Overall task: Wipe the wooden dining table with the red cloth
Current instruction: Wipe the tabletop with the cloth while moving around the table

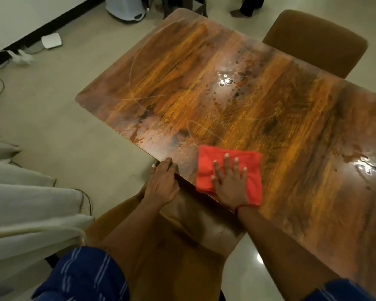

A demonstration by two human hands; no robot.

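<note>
A: Where is the folded red cloth (228,168) right now?

B: Flat on the glossy brown wooden desk (204,88), at its near edge, with one corner just over the lip. The right hand (229,181) lies on top of it, palm down, fingers spread and straight. It is pressing the cloth, not gripping it.

A: And the other one?

B: The left hand (162,181) rests on the desk's near edge just beside the cloth, fingers loosely curled over the rim. It holds nothing; I'd say it is bracing the body.

A: So which step is this?

B: The wiping itself, I judge, and early on. Wet patches and droplets (230,80) shine near the middle of the desk, and a larger puddle (365,166) glints toward the right side. There are dull smears near the left corner too. Most of the surface looks unwiped.

A: What does the next move call for?

B: A push away from the body with steady downward pressure, so the cloth slides and doesn't bunch under the palm. The middle droplets lie well apart from the cloth, so a long reach is likely needed. The brown padded chair (182,246) tucked in below the near edge may hamper leaning in.
</note>
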